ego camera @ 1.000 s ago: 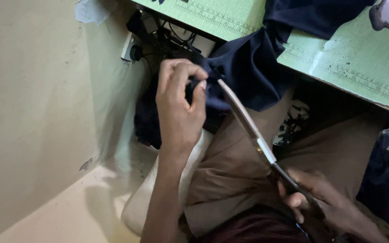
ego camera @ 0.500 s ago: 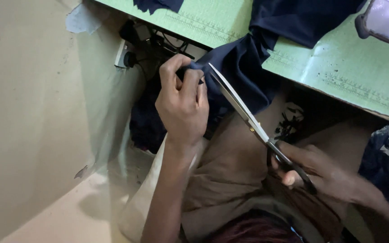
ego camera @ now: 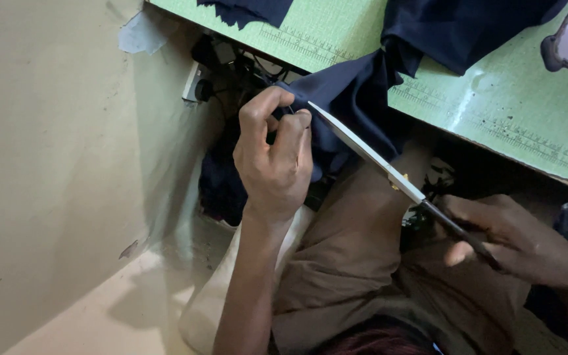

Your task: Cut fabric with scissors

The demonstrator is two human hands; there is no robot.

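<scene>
**Cloth pinched at the table's edge**

Green table [ego camera: 494, 98] fills the upper right, its edge running diagonally. Left hand [ego camera: 274, 161], centre frame, is pinched on dark cloth [ego camera: 356, 92] hanging over that edge. Right hand [ego camera: 514, 240], lower right, grips scissors [ego camera: 376, 161], their tip just beside the left fingers. Beige wall [ego camera: 47, 164] crowds the left.
</scene>
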